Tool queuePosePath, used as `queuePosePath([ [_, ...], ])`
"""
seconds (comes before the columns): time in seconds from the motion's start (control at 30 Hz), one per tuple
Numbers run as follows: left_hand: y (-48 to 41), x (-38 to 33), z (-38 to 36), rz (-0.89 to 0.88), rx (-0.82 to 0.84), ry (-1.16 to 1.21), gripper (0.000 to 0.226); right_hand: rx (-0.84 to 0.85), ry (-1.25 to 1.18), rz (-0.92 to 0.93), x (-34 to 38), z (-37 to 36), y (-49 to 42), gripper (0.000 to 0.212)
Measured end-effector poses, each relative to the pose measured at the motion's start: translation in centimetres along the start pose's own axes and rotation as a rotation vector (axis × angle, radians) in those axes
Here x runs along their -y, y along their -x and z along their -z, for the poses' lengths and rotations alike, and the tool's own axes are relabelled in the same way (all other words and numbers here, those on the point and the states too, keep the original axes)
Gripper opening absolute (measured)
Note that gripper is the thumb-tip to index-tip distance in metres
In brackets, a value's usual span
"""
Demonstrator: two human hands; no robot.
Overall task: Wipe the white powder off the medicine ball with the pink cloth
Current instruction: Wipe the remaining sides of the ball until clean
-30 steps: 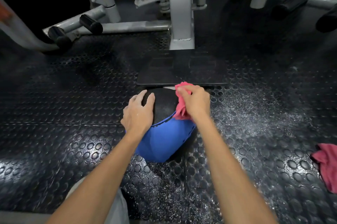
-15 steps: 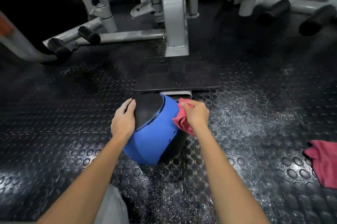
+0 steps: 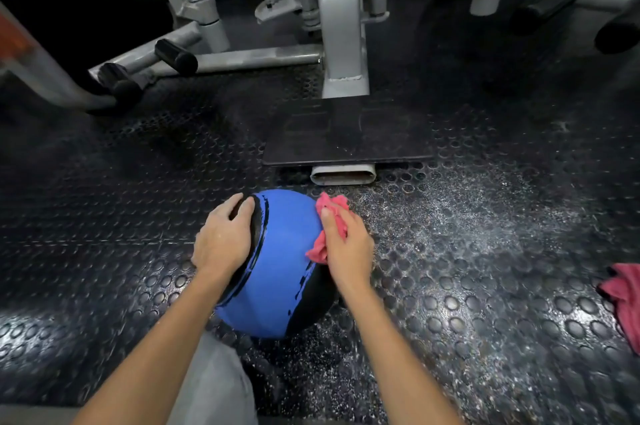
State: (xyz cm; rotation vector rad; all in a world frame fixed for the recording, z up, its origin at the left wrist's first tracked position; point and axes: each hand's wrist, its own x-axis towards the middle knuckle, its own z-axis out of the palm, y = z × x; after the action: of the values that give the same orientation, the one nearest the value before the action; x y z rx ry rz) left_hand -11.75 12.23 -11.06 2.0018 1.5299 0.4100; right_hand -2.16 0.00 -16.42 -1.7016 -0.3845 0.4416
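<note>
We see a smooth, matt blue-and-black round medicine ball [image 3: 280, 262], a soft, crumpled pink cloth [image 3: 330, 213] against it, a glossy black studded rubber floor [image 3: 485, 303] beneath, and a grey painted metal machine frame [image 3: 343, 26] beyond the ball.

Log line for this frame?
left hand: rests on medicine ball | right hand: holds pink cloth against ball's right side | floor: white powder scattered

No readable text, label, brand, number or sign appears on anything in view
</note>
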Motion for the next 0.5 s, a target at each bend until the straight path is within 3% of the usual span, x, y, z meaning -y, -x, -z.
queuePosePath([
  [0.13,-1.6,0.8,1.5,-0.067,0.140,0.084,0.040,-0.116,0.000,0.258,0.1,-1.8,5.5,0.042],
  [0.23,-2.2,1.7,2.2,-0.136,0.231,0.142,0.032,-0.067,0.064,0.354,-0.8,-2.0,5.2,0.040],
  [0.3,-2.0,2.4,2.3,-0.160,0.242,0.163,0.024,0.040,0.005,0.245,-0.4,-1.4,3.4,0.041],
  [0.4,-1.3,3.0,2.1,-0.188,0.182,0.168,0.019,0.159,-0.336,-0.133,0.1,0.1,-0.6,0.028],
  [0.43,-1.1,3.0,2.0,-0.190,0.169,0.175,0.020,0.195,-0.364,-0.210,0.1,0.4,-1.7,0.023],
  [0.5,-0.7,3.0,2.0,-0.176,0.162,0.202,0.020,0.194,-0.181,-0.197,0.8,0.6,-2.2,0.026],
])
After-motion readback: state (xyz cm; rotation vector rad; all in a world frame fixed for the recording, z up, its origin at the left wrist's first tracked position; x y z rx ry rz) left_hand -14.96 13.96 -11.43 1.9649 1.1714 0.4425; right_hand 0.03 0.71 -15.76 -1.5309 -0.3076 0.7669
